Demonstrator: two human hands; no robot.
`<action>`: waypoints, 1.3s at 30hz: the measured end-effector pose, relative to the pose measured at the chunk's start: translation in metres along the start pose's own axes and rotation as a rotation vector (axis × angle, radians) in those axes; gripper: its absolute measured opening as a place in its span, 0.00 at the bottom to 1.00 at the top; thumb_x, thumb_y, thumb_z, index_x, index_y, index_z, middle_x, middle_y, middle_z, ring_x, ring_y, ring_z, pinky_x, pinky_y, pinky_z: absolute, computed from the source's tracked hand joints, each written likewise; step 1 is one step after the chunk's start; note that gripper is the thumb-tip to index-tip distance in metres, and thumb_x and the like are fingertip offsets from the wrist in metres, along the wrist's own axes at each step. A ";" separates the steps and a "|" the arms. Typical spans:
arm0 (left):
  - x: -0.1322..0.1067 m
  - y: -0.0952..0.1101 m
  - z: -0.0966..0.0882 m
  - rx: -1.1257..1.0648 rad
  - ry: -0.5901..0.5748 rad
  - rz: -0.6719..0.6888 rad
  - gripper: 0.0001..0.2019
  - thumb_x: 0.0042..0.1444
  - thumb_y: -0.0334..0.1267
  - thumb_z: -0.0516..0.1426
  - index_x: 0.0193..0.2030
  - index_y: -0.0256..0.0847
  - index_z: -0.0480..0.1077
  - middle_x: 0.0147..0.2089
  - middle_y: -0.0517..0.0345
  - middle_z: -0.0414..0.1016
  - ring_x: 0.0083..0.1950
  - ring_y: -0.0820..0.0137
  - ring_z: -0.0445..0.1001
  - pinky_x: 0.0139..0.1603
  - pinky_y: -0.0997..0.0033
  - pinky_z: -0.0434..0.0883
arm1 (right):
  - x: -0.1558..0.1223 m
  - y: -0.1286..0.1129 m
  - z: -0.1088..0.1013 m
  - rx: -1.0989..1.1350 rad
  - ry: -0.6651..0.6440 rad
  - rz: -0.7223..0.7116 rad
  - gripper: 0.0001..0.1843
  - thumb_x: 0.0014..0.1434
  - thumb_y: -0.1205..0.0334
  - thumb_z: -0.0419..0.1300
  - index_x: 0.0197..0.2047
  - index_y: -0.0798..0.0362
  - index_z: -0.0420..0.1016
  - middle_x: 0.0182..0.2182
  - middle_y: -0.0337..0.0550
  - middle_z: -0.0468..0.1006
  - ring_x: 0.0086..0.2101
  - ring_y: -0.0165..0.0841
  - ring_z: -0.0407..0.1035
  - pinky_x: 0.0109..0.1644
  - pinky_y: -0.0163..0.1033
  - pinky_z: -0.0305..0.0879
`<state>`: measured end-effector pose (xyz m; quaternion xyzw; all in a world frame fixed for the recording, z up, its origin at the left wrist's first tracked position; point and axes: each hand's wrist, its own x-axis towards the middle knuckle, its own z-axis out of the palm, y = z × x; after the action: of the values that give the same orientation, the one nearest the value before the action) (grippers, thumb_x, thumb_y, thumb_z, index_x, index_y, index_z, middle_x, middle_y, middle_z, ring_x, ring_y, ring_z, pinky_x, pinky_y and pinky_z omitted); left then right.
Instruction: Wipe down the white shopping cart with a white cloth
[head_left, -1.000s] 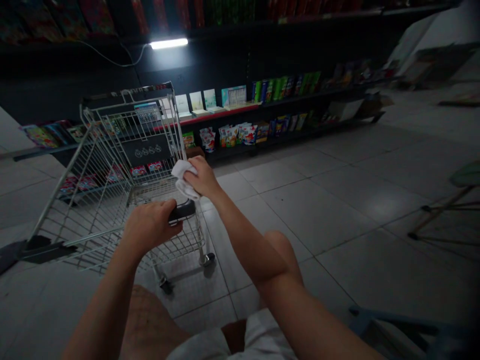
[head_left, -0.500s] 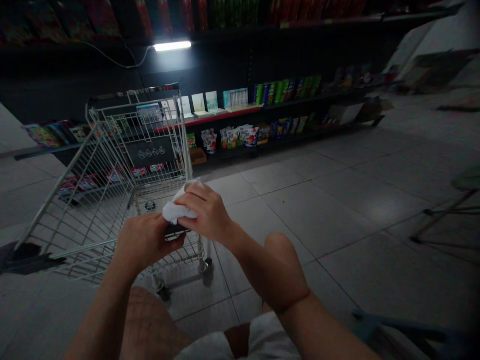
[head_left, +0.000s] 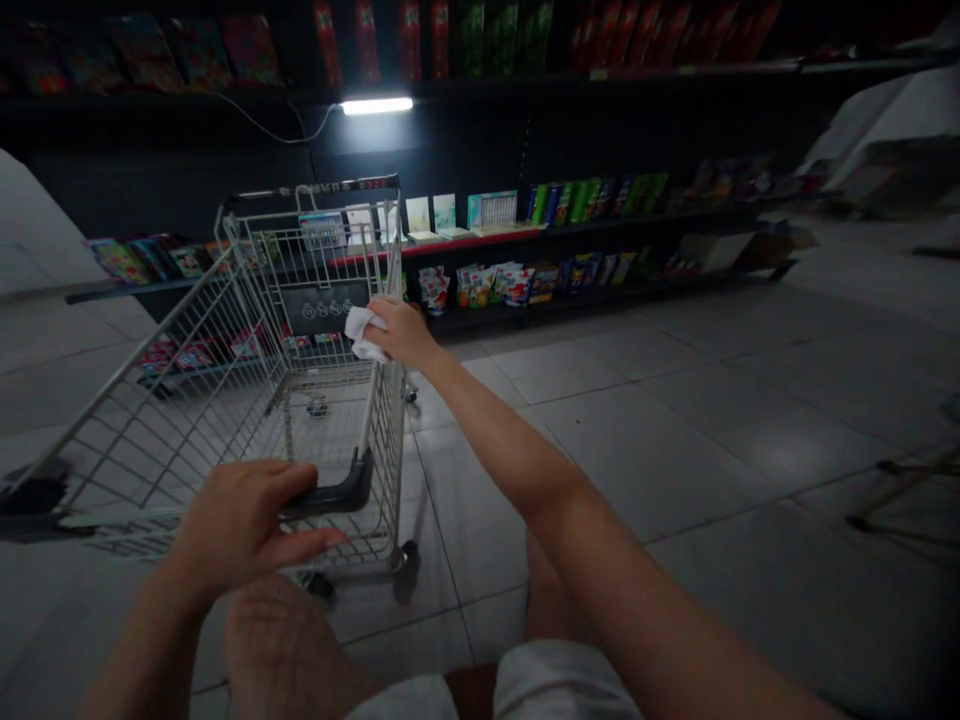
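Standing behind a wire shopping cart (head_left: 154, 425), the person reaches out with both arms. On the left, the cart's wire wall slants down toward the floor. The left hand (head_left: 240, 525) is spread wide, with the fingers apart. It sits just beside the black cart handle (head_left: 330, 490) and does not seem to hold it. Farther up the cart, a small white cloth (head_left: 360, 335) is at the top of the right wire wall, near the far corner. The right hand (head_left: 403, 333) pinches the cloth in its fingers, and the right arm is stretched out long. It is hard to tell if the cloth is pressed on the wires. No dirt or wet marks show, so you cannot tell which parts the cloth has touched. The handle and the left wall have no cloth on them now. To the right, bright snack bags (head_left: 487, 287) sit on a low black shelf (head_left: 600, 292), and gray floor tiles (head_left: 660, 450) spread out beyond the arm.
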<state>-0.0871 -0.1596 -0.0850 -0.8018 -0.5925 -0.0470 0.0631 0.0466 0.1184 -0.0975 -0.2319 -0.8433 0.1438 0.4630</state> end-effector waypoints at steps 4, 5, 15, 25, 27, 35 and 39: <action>0.014 0.016 -0.016 -0.085 -0.196 -0.158 0.30 0.54 0.69 0.50 0.36 0.40 0.68 0.29 0.56 0.75 0.29 0.65 0.72 0.30 0.69 0.57 | -0.099 -0.044 0.058 0.316 0.435 0.134 0.12 0.59 0.58 0.55 0.45 0.52 0.70 0.43 0.45 0.72 0.46 0.36 0.67 0.55 0.43 0.66; 0.018 0.022 -0.018 -0.063 -0.218 -0.171 0.30 0.53 0.69 0.51 0.36 0.40 0.67 0.30 0.55 0.75 0.30 0.65 0.72 0.30 0.69 0.56 | -0.130 -0.053 0.077 0.362 0.510 0.188 0.14 0.60 0.56 0.55 0.48 0.51 0.68 0.43 0.45 0.72 0.46 0.37 0.68 0.55 0.44 0.67; 0.009 0.029 -0.013 0.091 -0.219 -0.250 0.17 0.64 0.53 0.44 0.32 0.43 0.57 0.26 0.58 0.68 0.27 0.67 0.67 0.30 0.68 0.53 | -0.244 -0.040 0.133 0.414 0.377 0.385 0.07 0.60 0.60 0.55 0.39 0.52 0.72 0.33 0.43 0.73 0.37 0.34 0.70 0.45 0.41 0.70; 0.021 0.037 -0.015 0.095 -0.216 -0.278 0.14 0.60 0.51 0.46 0.32 0.42 0.59 0.26 0.57 0.70 0.26 0.68 0.68 0.30 0.68 0.55 | -0.092 -0.066 0.020 0.365 0.577 -0.070 0.11 0.63 0.53 0.57 0.46 0.48 0.70 0.41 0.42 0.70 0.46 0.34 0.67 0.53 0.45 0.67; 0.023 0.038 -0.015 0.093 -0.214 -0.279 0.14 0.60 0.50 0.46 0.33 0.42 0.60 0.27 0.56 0.71 0.27 0.67 0.69 0.30 0.68 0.55 | -0.098 -0.072 0.037 0.382 0.522 -0.109 0.11 0.62 0.53 0.57 0.45 0.49 0.71 0.42 0.43 0.71 0.47 0.35 0.67 0.53 0.45 0.67; 0.026 0.040 -0.015 0.139 -0.221 -0.274 0.15 0.60 0.51 0.45 0.31 0.43 0.58 0.26 0.57 0.70 0.27 0.67 0.69 0.30 0.68 0.55 | -0.277 -0.075 0.154 0.378 0.453 0.452 0.14 0.62 0.58 0.50 0.48 0.48 0.72 0.41 0.47 0.75 0.47 0.40 0.70 0.59 0.51 0.65; 0.022 0.038 -0.014 0.175 -0.224 -0.277 0.14 0.61 0.50 0.45 0.32 0.43 0.57 0.26 0.57 0.70 0.28 0.65 0.70 0.30 0.68 0.54 | -0.280 -0.025 0.160 0.419 0.345 0.539 0.12 0.60 0.56 0.53 0.39 0.52 0.73 0.36 0.46 0.75 0.41 0.38 0.70 0.51 0.47 0.69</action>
<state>-0.0444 -0.1521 -0.0693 -0.7044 -0.7021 0.0858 0.0592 0.0342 -0.0545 -0.3707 -0.3666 -0.6140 0.3885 0.5812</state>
